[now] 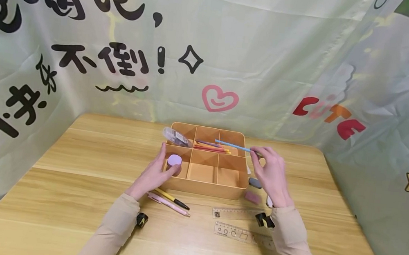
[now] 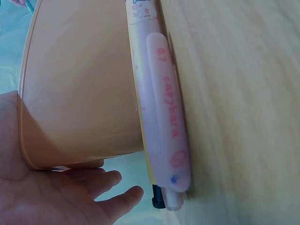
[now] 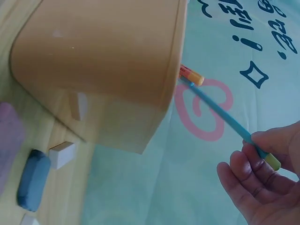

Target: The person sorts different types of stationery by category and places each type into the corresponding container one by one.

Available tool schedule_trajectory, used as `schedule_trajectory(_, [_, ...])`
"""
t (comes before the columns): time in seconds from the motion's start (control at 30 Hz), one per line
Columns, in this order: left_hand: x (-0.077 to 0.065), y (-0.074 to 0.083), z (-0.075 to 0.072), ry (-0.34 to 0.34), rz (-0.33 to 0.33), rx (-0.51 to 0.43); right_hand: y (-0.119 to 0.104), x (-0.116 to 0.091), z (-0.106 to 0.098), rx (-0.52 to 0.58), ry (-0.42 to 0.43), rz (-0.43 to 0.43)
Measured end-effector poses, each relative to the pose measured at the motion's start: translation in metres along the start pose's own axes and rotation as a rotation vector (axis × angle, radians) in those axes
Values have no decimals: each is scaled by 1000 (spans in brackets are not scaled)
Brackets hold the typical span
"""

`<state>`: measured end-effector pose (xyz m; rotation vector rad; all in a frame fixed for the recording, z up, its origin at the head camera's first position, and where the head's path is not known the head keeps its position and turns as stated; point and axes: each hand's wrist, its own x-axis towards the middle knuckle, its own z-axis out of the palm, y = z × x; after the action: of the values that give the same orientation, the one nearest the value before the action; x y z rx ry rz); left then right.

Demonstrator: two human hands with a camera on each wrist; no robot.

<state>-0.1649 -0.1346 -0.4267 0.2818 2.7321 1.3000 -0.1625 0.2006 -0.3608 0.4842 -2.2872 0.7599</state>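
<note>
A tan organizer box (image 1: 198, 187) with several compartments stands on the table. My left hand (image 1: 153, 172) grips its front left corner, fingers along the outside of the wall and thumb over the rim beside a purple-lidded jar (image 1: 174, 160). In the left wrist view, the palm (image 2: 28, 197) lies against the box wall (image 2: 79, 84). My right hand (image 1: 271, 173) pinches a slim blue pencil (image 1: 233, 145) near its yellow-green end (image 3: 272, 161). The pencil slants over the back right compartments. Red and orange pencils (image 1: 211, 148) and a clear-and-grey tube-like item (image 1: 177, 136) rest in the back compartments.
In front of the box lie a yellow pen (image 1: 170, 197) and a pink pen (image 1: 169, 204). Two clear rulers (image 1: 233, 213) are at the front right. A pink eraser (image 1: 253, 197) and a dark blue eraser (image 1: 255, 183) lie right of the box. A printed curtain (image 1: 263, 59) hangs behind the table.
</note>
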Motion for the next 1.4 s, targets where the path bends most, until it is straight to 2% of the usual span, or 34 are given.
schedule_trajectory(0.23, [0,0,0,1,0,3,-4,14,9,2,-32,-16])
schedule_trajectory(0.57, [1,0,0,-12,0,0,-8,24,18,14,-104,23])
schedule_trajectory(0.93, [0,1,-1,-10,-6,-1,-8,24,29,52,-147,1])
schedule_trajectory(1.4, [0,2,-2,-15,-11,-9,-8,23,32,86,-204,19])
